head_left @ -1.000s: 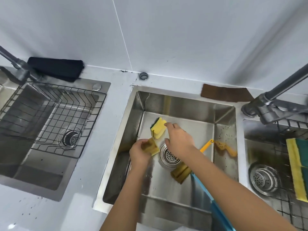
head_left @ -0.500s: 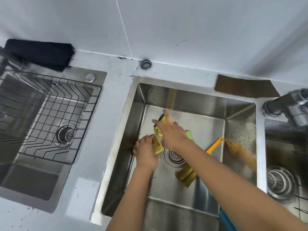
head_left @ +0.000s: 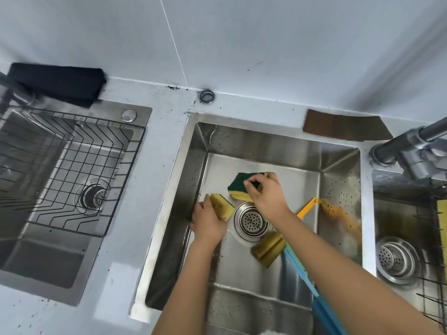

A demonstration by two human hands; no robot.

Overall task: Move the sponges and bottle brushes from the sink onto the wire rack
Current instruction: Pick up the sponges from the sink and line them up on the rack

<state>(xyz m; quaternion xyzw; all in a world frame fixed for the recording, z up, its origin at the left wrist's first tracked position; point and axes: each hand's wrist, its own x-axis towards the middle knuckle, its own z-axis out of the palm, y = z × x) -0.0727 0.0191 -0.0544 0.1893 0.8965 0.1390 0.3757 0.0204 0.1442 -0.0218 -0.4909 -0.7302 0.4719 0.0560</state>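
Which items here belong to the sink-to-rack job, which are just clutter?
Job:
green-yellow sponge in right hand
yellow sponge in left hand
olive sponge
blue-handled brush
orange-handled brush
wire rack

Lying about:
black cloth
brown pad
faucet

Pale grey wall (head_left: 266,39) with one thin seam, light speckled counter (head_left: 159,146) below, steel tap (head_left: 411,146) at right, black cloth (head_left: 58,83) and brown pad (head_left: 346,126) against the wall, soft even light
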